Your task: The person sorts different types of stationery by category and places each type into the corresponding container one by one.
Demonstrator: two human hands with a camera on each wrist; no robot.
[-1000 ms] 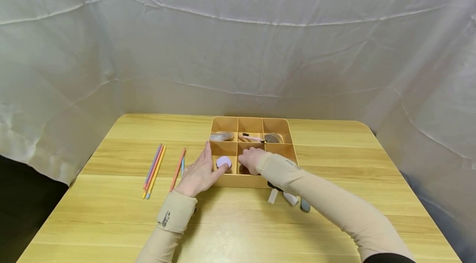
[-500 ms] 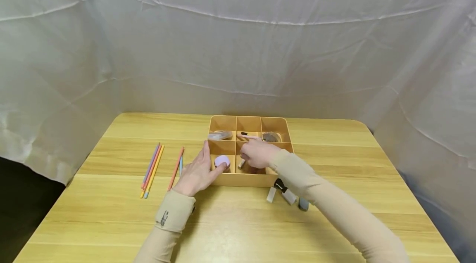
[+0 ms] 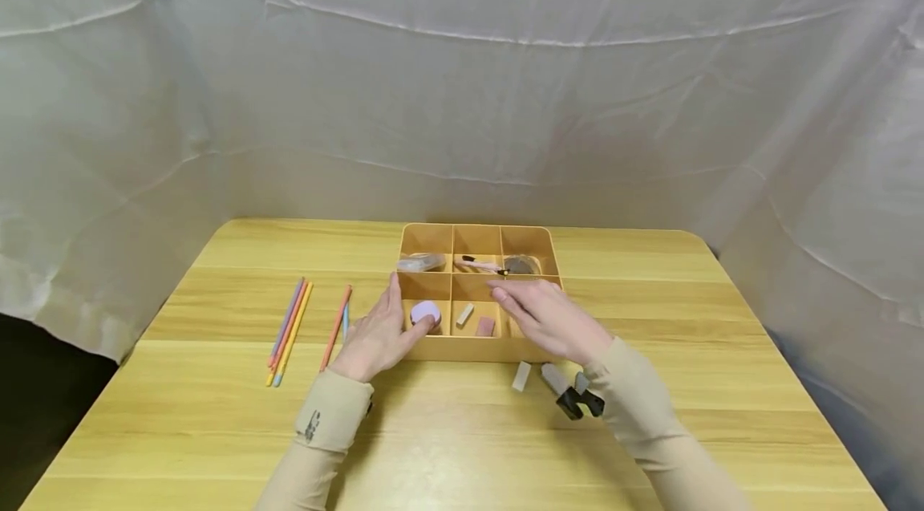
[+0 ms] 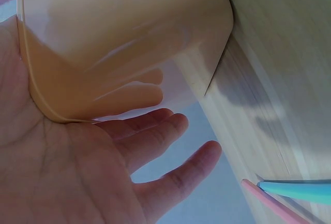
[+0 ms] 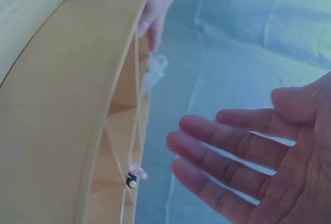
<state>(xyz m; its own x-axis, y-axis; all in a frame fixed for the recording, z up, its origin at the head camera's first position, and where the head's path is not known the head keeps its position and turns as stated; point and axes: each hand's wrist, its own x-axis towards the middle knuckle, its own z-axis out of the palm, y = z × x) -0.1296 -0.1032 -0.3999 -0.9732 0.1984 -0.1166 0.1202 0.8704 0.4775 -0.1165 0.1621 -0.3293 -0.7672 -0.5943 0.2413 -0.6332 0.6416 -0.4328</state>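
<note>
My left hand (image 3: 373, 341) rests at the front left corner of a tan divided tray (image 3: 469, 348), thumb lying over the front rim, fingers along the outer side. In the left wrist view those fingers (image 4: 155, 141) stay fairly straight against the wall. My right hand (image 3: 554, 320) holds nothing and hovers over the front right compartment, fingers extended; the right wrist view shows it spread. A small cream block (image 3: 465, 314) and a pink eraser (image 3: 485, 326) lie in the front middle compartment. A lilac round-lidded container (image 3: 426, 313) sits front left, beside my left thumb.
Behind, the compartments hold a clear plastic packet (image 3: 421, 262), thin brushes (image 3: 480, 265) and a dark round item (image 3: 521, 265). Colored pencils (image 3: 292, 330) lie left of the tray. A white block (image 3: 521, 376) and a grey-white piece (image 3: 554, 379) lie in front.
My right hand has risen from the front middle compartment and moved right, its fingers straightening. The cream block and pink eraser are now uncovered there. My left hand has stayed at the tray corner.
</note>
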